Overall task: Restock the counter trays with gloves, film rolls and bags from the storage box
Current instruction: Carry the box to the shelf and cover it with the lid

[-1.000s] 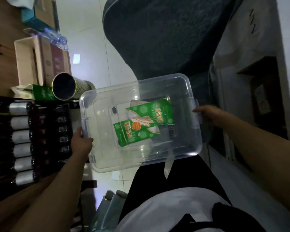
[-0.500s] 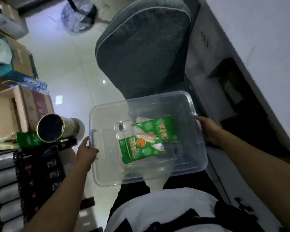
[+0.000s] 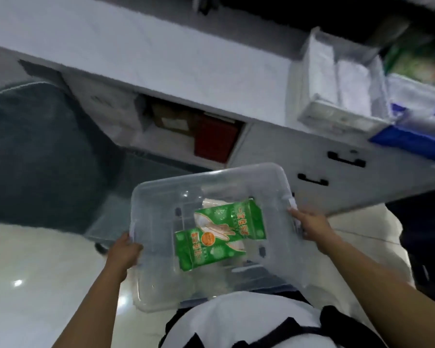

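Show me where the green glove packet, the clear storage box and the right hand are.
green glove packet (image 3: 220,238), head view, on the middle of its printed face
clear storage box (image 3: 199,178), head view, on its far rim
right hand (image 3: 309,223), head view, on the back of the hand

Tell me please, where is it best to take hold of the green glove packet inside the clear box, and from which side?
Come from above, through the open top of the clear storage box. The green glove packet lies flat and slanted on the floor, so probably pinch its upper-right end, which has free space around it. Both hands hold the box, so one must let go first.
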